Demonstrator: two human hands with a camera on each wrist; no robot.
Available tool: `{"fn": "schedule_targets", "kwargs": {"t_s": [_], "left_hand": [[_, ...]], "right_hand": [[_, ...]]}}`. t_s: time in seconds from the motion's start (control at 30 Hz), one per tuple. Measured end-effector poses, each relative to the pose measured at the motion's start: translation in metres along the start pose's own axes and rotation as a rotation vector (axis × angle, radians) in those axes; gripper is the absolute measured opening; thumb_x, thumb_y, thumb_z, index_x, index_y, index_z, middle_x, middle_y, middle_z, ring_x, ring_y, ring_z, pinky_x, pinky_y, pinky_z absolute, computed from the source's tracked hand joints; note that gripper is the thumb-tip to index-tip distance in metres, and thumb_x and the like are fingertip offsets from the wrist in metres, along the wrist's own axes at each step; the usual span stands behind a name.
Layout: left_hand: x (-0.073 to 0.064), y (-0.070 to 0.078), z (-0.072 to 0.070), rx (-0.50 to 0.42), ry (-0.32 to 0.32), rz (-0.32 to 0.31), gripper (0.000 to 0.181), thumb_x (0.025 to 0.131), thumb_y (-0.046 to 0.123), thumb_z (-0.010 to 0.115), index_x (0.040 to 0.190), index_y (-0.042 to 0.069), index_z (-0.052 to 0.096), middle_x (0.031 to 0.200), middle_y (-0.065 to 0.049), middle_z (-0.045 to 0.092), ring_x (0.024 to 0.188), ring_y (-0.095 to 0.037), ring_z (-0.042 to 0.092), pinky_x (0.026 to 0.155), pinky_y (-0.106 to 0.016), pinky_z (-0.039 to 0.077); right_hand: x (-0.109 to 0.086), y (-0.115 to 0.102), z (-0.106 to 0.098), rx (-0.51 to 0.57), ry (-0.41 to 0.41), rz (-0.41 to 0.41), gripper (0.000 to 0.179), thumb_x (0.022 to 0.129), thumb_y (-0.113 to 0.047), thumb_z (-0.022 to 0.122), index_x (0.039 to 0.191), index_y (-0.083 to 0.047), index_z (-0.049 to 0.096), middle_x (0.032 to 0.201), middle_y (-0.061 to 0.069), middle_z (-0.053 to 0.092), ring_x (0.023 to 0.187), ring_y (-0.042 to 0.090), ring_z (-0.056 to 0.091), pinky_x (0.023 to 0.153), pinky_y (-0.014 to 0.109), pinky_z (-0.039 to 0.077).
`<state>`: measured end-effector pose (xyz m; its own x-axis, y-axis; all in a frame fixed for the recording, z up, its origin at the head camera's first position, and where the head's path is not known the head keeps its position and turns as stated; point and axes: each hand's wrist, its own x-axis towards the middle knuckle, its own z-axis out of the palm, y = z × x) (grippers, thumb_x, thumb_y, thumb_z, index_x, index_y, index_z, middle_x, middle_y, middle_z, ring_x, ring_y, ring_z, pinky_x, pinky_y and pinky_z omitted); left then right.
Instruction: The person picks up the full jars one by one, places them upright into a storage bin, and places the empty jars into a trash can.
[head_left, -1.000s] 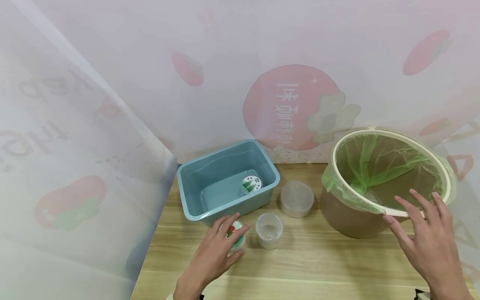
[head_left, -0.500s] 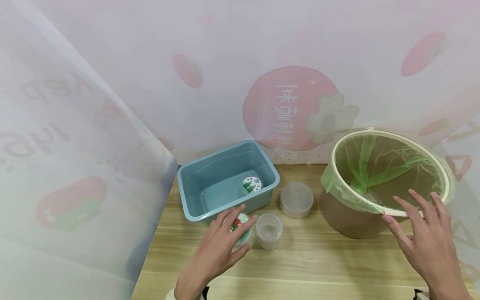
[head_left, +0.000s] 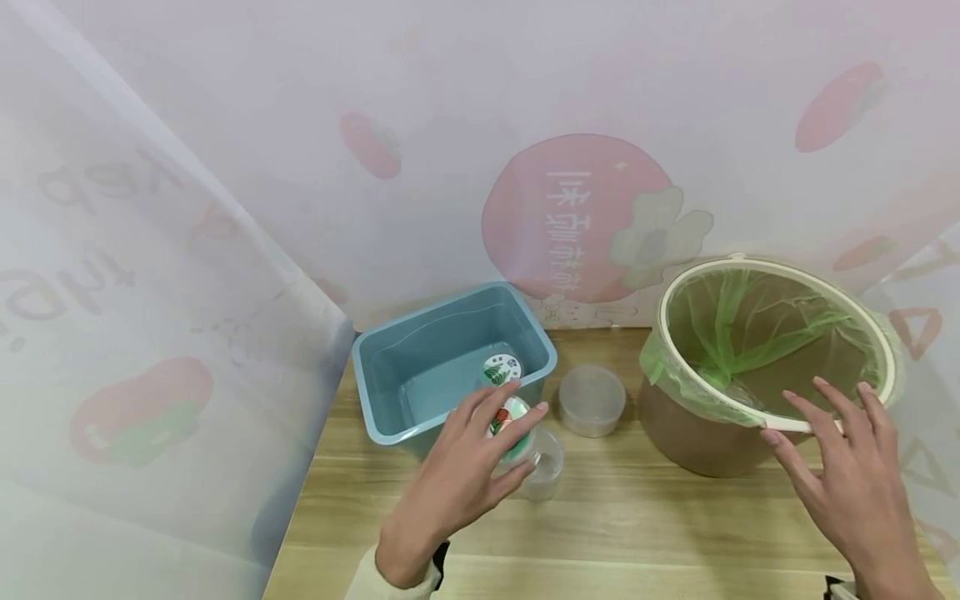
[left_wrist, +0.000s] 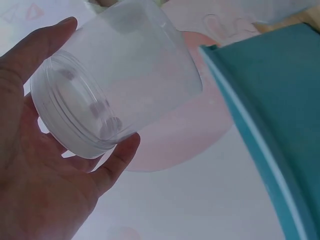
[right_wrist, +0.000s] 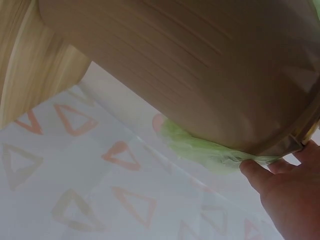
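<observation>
Ideally, the left hand (head_left: 461, 479), fingers curled round the lidded jar (left_wrist: 135, 70) at lower centre, should grip gently and clear the blue tub (head_left: 435, 337); the right hand (head_left: 858, 467), fingers spread, touches the bin (head_left: 690, 442), lower right.

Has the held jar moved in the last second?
Yes: in the head view, the held jar has gone rightward and up the picture against the blue bin.

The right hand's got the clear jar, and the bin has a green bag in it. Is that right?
Not quite: the left hand has the clear jar; the head view shows it. The bin does have a green bag in it.
</observation>
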<state>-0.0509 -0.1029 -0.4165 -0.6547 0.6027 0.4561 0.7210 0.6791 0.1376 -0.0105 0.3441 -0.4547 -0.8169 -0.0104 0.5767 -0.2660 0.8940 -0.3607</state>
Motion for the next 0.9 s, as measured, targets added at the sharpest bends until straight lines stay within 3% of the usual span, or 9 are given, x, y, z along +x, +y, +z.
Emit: {"fn": "schedule_targets", "kwargs": {"t_s": [0.23,0.4,0.63,0.9], "left_hand": [[0.026,0.011,-0.005,-0.041,0.022,0.032,0.075,0.093,0.033,0.090,0.159,0.028,0.057,0.170,-0.011,0.046,0.148,-0.037,0.050,0.119,-0.054,0.049],[0.043,0.019,0.001,-0.068,0.080,0.081,0.074,0.091,0.035,0.092,0.156,0.026,0.059,0.167,-0.011,0.048,0.145,-0.034,0.052,0.114,-0.050,0.052],[0.068,0.030,0.009,-0.048,0.102,0.137,0.071,0.092,0.039,0.090,0.156,0.025,0.060,0.165,-0.012,0.050,0.144,-0.033,0.053,0.120,-0.046,0.048],[0.091,0.039,0.012,-0.052,0.090,0.134,0.071,0.096,0.044,0.085,0.160,0.028,0.056,0.169,-0.010,0.045,0.149,-0.032,0.050,0.126,-0.044,0.043]], "right_hand": [[0.004,0.000,-0.001,-0.003,0.003,-0.014,0.081,0.109,-0.068,0.050,0.136,0.006,0.067,0.150,0.041,0.054,0.152,0.050,0.042,0.139,0.055,0.009],[0.000,0.001,-0.001,0.005,-0.019,0.011,0.074,0.109,-0.062,0.055,0.136,0.006,0.066,0.153,0.040,0.051,0.154,0.053,0.038,0.138,0.057,0.008],[-0.001,0.001,0.001,-0.003,0.005,-0.004,0.081,0.109,-0.068,0.050,0.135,0.007,0.067,0.149,0.041,0.054,0.149,0.052,0.044,0.139,0.054,0.009],[-0.001,0.000,0.003,-0.001,0.033,-0.020,0.089,0.106,-0.076,0.045,0.134,0.006,0.068,0.148,0.041,0.054,0.153,0.048,0.043,0.139,0.054,0.010]]}}
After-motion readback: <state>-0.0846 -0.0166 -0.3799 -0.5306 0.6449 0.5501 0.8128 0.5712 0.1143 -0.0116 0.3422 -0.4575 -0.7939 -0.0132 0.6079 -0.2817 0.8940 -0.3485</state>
